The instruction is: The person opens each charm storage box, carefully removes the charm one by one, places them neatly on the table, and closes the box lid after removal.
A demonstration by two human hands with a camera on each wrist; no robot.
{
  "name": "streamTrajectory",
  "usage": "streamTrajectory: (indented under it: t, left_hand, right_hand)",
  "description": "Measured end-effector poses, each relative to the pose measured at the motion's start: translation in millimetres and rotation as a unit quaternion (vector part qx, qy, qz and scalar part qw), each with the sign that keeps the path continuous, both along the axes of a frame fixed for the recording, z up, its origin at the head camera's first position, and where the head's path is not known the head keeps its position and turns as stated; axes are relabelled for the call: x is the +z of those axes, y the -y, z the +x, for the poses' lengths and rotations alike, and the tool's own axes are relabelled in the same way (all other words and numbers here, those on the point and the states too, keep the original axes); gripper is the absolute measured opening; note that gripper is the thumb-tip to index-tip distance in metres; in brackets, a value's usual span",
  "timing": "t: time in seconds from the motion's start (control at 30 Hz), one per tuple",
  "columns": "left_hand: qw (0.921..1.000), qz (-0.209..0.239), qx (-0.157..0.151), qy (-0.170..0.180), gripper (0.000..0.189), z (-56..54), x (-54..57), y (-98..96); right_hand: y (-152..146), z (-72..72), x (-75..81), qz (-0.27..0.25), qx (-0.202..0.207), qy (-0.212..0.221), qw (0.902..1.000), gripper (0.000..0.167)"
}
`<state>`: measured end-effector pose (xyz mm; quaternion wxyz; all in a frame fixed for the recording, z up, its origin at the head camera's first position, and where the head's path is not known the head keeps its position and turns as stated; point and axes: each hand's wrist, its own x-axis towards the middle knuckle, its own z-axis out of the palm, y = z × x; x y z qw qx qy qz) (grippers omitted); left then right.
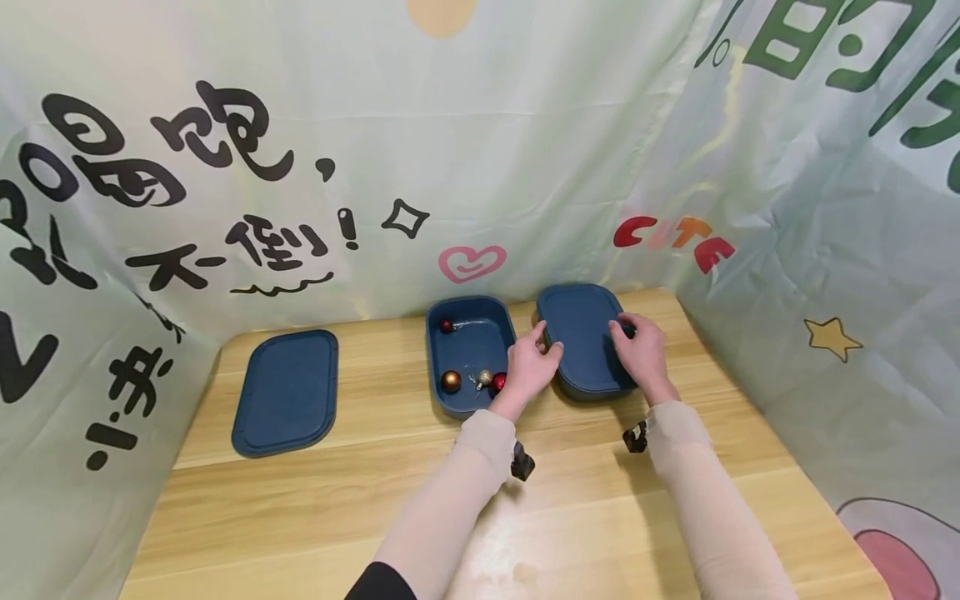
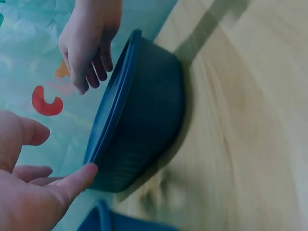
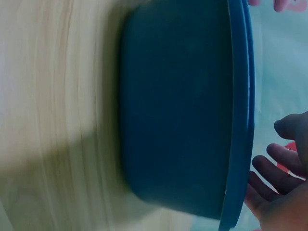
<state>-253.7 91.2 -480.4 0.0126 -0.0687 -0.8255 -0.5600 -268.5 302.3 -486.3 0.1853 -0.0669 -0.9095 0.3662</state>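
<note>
A dark blue lidded box (image 1: 587, 342) stands at the back right, its lid (image 3: 243, 120) lying across the top. At its left side is my left hand (image 1: 531, 367), fingers spread; a fingertip appears at the lid's edge in the left wrist view, contact unclear. My right hand (image 1: 643, 348) is over the lid's right edge, its fingers loosely bent and holding nothing I can see. Left of the box, an uncovered blue box (image 1: 474, 340) holds small bauble ornaments: a dark red one (image 1: 447, 326), a copper one (image 1: 451, 382), a gold one (image 1: 485, 377) and a red one (image 1: 498, 382), partly hidden by my left hand.
A separate blue lid (image 1: 287, 393) lies flat on the wooden table (image 1: 315, 517) at the left. Printed fabric (image 1: 525, 167) hangs along the back and both sides, close behind the boxes.
</note>
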Motion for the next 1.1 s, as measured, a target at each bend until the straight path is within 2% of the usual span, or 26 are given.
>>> streamTrajectory:
  t: [0.17,0.47,0.77,1.1]
  left_hand:
    - [0.9987,0.031,0.007,0.039,0.062,4.7,-5.3,-10.6]
    - [0.9959,0.039,0.027,0.077,0.059,11.6,-14.0,-21.4]
    - [0.9977,0.018,0.017,0.064,0.058,10.1,-25.0,-22.1]
    - [0.9964,0.025,0.017,0.080,0.060,12.1,-26.8,-26.2]
  right_hand:
    - [-11.1,0.2,-3.2,-0.012,-0.011,0.006,0.9998,0.039]
    - [-20.8,2.7,-3.1,-0.008,-0.019,0.049,0.9986,0.045]
    - [-25.2,1.2,-13.0,-0.004,-0.010,0.095,0.9954,0.047]
    - [-29.7,1.9,-19.1,-0.012,-0.010,0.094,0.9955,0.049]
